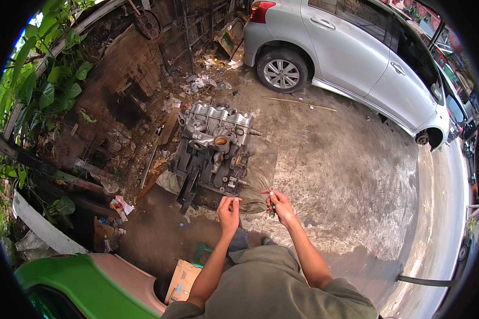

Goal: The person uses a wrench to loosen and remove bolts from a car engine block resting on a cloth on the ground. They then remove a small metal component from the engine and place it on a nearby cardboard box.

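An engine [218, 125] with a silver top and dark lower parts sits on the ground just ahead of me. My left hand [229, 213] is at its near edge, fingers drawn together in a pinch; what they hold, if anything, is too small to make out. To the right, my right hand [282, 207] grips a small metal piece [272, 189] with a round, ring-like end poking up past the fingertips. The rest of that piece is mostly covered by the fingers. A greyish-brown cloth [261, 173] lies beside and partly under the engine.
A silver car [351, 58] is parked at the far right, its front wheel off. A thin stick [300, 103] lies on the concrete near it. Litter [201, 82] and leafy plants [48, 90] line the left. A cardboard box [182, 279] and a green-painted panel [80, 284] are close by.
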The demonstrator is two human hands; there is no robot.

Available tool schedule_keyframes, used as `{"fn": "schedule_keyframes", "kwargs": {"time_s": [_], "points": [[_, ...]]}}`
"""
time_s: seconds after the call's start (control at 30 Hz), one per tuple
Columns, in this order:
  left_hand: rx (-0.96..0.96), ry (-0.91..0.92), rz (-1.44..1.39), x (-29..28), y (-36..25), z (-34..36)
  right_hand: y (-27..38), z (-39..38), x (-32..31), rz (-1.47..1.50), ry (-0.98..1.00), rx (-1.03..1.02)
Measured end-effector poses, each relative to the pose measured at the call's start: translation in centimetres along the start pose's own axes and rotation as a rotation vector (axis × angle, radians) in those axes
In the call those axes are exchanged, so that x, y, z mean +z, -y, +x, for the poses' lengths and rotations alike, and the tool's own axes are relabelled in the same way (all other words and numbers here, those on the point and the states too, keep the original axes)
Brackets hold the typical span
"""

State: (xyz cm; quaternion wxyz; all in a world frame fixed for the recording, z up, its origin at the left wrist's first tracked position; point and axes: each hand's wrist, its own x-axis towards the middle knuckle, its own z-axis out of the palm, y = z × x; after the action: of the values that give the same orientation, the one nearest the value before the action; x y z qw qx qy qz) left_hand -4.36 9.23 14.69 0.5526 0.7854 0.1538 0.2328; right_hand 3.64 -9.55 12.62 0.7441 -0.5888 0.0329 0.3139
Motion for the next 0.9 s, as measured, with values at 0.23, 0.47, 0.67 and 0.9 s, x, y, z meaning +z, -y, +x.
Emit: {"fn": "schedule_keyframes", "kwargs": {"time_s": [0.23, 0.47, 0.67, 0.9], "points": [[0.006, 0.119, 0.007, -2.0, 3.7, 6.8, -4.2, 6.5, 3.2, 0.134, -0.201, 0.224], [-0.075, 0.278, 0.040, -2.1, 6.1, 9.3, -6.2, 10.0, 4.5, 0.148, -0.222, 0.282], [-0.140, 0.308, 0.044, 0.3, 8.6, 10.9, -6.7, 13.2, 4.1, 0.070, -0.329, 0.325], [-0.291, 0.274, 0.008, 2.7, 10.7, 11.9, -8.8, 16.1, 3.8, -0.080, -0.444, 0.305]]}}
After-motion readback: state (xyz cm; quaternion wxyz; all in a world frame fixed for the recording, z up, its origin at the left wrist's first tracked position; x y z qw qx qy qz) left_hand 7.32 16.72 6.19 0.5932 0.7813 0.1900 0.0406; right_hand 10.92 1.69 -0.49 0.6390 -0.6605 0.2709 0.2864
